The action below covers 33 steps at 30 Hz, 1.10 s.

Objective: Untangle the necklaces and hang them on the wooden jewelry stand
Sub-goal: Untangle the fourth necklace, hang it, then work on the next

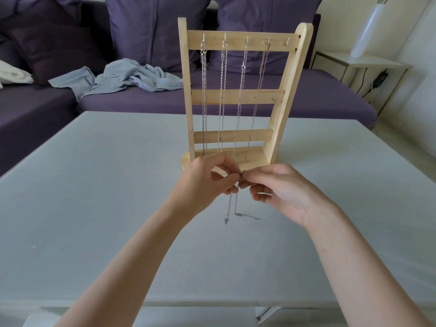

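A wooden jewelry stand [238, 96] stands upright at the middle of the grey table [94, 185]. Several silver necklaces [223, 90] hang from hooks on its top bar; the rightmost hook [287, 41] is bare. Just in front of the stand's base, my left hand [210, 178] and my right hand [280, 190] meet fingertip to fingertip, both pinching a thin silver necklace [232, 208]. Its two ends dangle below my fingers; one carries a small pendant [227, 220], the other lies on the table toward the right.
A purple sofa [236, 100] with cushions runs behind the table, with a crumpled pale blue cloth [122, 76] on its seat. At the far right stands a white side table [368, 64] holding a white vase [370, 29].
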Available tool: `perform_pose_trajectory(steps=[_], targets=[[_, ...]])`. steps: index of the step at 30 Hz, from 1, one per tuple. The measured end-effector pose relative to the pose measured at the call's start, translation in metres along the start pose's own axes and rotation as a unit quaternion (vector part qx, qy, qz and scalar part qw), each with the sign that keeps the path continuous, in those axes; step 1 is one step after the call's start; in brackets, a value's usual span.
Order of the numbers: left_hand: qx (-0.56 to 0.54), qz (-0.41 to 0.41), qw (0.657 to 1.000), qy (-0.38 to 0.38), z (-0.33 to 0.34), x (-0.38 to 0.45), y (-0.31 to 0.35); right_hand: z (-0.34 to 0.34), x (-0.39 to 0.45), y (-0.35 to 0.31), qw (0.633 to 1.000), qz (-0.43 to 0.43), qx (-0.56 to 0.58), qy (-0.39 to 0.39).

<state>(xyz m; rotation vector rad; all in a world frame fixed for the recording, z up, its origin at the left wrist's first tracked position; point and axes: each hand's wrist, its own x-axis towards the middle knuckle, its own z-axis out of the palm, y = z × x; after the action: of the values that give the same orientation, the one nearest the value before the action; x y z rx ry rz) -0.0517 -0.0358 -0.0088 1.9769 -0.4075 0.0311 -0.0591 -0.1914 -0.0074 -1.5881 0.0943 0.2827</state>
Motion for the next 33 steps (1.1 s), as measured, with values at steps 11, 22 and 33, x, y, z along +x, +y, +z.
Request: perform_pose_trajectory(steps=[11, 22, 33], targets=[[-0.121, -0.013, 0.992, -0.037, 0.0004, -0.0011, 0.003, 0.004, -0.002, -0.0064, 0.991, 0.076, 0.085, -0.064], [-0.013, 0.028, 0.999, -0.014, -0.0009, -0.0016, 0.0012, 0.0032, -0.0014, -0.0052, 0.997, 0.05, 0.049, -0.043], [0.015, 0.035, 0.999, 0.007, 0.0013, -0.0008, 0.0, 0.0074, -0.0017, -0.0055, 0.999, 0.013, 0.037, -0.032]])
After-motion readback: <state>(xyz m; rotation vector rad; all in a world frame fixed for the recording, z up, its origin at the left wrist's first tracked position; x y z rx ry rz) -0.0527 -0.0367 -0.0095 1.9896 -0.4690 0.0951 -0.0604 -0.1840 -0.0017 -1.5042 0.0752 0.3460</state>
